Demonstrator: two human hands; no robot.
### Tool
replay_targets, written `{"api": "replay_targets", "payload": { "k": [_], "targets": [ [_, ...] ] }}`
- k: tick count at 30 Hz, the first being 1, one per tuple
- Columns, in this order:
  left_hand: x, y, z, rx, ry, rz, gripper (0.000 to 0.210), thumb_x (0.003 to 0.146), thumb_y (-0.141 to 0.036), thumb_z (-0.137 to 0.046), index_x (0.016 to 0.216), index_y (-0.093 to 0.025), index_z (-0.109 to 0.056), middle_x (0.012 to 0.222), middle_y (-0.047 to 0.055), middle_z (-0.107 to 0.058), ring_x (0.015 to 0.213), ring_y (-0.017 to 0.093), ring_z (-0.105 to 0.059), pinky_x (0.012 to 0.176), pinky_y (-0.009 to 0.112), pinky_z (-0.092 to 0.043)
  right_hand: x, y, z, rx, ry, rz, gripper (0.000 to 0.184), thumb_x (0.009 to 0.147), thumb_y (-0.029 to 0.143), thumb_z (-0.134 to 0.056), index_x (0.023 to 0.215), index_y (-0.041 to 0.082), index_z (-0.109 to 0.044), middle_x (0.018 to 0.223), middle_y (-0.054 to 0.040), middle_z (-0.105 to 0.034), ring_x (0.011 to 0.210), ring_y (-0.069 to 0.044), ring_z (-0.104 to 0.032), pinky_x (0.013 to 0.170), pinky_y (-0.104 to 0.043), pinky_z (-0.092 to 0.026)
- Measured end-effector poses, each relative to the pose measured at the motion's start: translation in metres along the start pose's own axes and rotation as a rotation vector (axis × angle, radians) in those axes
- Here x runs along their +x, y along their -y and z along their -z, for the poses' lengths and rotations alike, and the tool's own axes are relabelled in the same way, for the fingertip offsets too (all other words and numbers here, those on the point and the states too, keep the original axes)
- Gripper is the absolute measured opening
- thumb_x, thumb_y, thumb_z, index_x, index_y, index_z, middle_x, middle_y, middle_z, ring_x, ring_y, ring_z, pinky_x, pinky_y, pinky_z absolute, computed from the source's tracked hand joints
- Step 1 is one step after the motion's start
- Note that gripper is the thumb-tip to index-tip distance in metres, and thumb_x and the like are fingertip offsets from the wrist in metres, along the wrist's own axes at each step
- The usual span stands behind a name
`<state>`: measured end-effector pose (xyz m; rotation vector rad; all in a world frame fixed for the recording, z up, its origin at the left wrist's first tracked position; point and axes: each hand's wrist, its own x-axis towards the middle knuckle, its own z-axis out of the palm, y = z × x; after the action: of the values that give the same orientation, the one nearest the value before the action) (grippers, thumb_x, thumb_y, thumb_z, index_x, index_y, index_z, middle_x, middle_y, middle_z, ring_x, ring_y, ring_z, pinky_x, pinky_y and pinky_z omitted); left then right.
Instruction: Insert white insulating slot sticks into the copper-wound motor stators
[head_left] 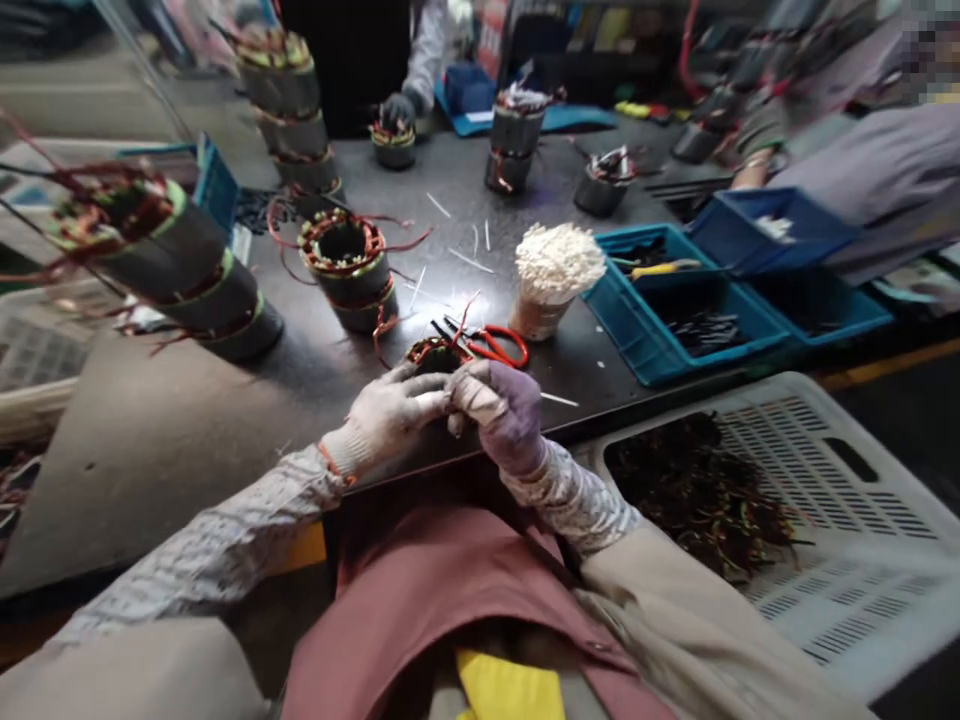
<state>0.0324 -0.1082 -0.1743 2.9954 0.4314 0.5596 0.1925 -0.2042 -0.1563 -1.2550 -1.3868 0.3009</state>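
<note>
Head view: a single look forward and down over a dark table (225,410), with both gloved hands together at the centre of the frame.
Coil ring: the small wire-wound ring (435,352) sits at mid-frame near the table's front edge, partly hidden behind the fingers.
Direction from the grip: it lies just above the fingers in the frame, on their far side, and more over the left hand (396,412) than the right hand (496,412).
Long axis: the wound end faces up, so the axis looks roughly upright; the lower body is covered, so any tilt is hard to tell.
Nearer hand: the left, its upper fingers appearing to touch the ring's near left side.
Left pose: reaching in from lower left, back of the glove up, fingers fairly straight and pointing right; whether they clamp anything cannot be told.
Right pose: reaching in from lower right, wrist bent, fingers curled in to meet the left fingertips; the gap looks narrow, but anything pinched there is too small to make out.
Cutters: the red-handled cutters (504,345) lie just right of the ring, handles toward the right.
Cup: a cup of white sticks (556,265) stands beyond the cutters, upper right of them.
Wound cylinders: a short stack (356,290) stands above and left of the ring; a taller leaning stack (191,265) is at the left.
Right side: a blue bin (624,335) rests on the table, with a white crate (892,520) below it.
</note>
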Motion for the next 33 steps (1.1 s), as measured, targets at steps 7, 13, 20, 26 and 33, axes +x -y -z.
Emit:
{"api": "replay_targets", "payload": {
  "k": [7, 13, 20, 26, 33],
  "targets": [
    [-0.004, 0.004, 0.004, 0.049, 0.025, -0.067, 0.033, 0.091, -0.019, -0.052, 0.114, -0.028, -0.073, 0.113, 0.006, -0.076, 0.095, 0.021, -0.072, 0.092, 0.040, -0.058, -0.011, 0.017, 0.017, 0.594, 0.310, -0.409, 0.028, 0.090, 0.038, -0.053, 0.070, 0.019, -0.058, 0.054, 0.0019, -0.055, 0.041, -0.010, -0.049, 0.037, -0.021, -0.040],
    [-0.004, -0.007, 0.006, 0.184, 0.020, -0.135, 0.032, 0.091, -0.017, -0.049, 0.110, -0.021, -0.074, 0.109, 0.010, -0.076, 0.096, 0.023, -0.071, 0.093, 0.042, -0.057, 0.037, 0.006, -0.023, 0.793, 0.148, -0.626, 0.047, 0.086, 0.057, -0.053, 0.058, 0.022, -0.040, 0.044, 0.0067, -0.037, 0.032, -0.006, -0.027, 0.030, -0.020, -0.023],
    [0.010, -0.004, 0.041, 0.417, 0.376, -0.115, 0.040, 0.089, -0.006, -0.045, 0.119, -0.018, -0.069, 0.113, 0.017, -0.073, 0.095, 0.030, -0.070, 0.064, 0.038, -0.056, 0.043, -0.067, 0.045, -0.171, -0.287, -0.075, 0.040, 0.092, 0.058, -0.051, 0.097, 0.020, -0.063, 0.089, -0.0075, -0.069, 0.072, -0.017, -0.065, 0.067, -0.030, -0.054],
    [0.021, 0.016, 0.053, 0.246, 0.612, -0.225, 0.048, 0.089, -0.010, -0.049, 0.129, -0.033, -0.061, 0.105, 0.004, -0.074, 0.091, 0.019, -0.068, 0.063, 0.026, -0.049, 0.051, -0.129, 0.085, -0.924, -0.420, 0.041, 0.039, 0.091, 0.051, -0.057, 0.099, 0.015, -0.067, 0.091, -0.0139, -0.070, 0.081, -0.024, -0.066, 0.075, -0.036, -0.053],
    [0.001, 0.010, 0.037, 0.221, 0.528, -0.062, 0.052, 0.088, -0.017, -0.058, 0.136, -0.034, -0.057, 0.120, 0.004, -0.070, 0.102, 0.023, -0.063, 0.063, 0.026, -0.046, 0.047, -0.131, 0.083, -0.857, -0.522, 0.137, 0.036, 0.098, 0.048, -0.044, 0.096, 0.016, -0.060, 0.092, -0.0139, -0.068, 0.087, -0.026, -0.068, 0.075, -0.039, -0.055]
  ]
}}
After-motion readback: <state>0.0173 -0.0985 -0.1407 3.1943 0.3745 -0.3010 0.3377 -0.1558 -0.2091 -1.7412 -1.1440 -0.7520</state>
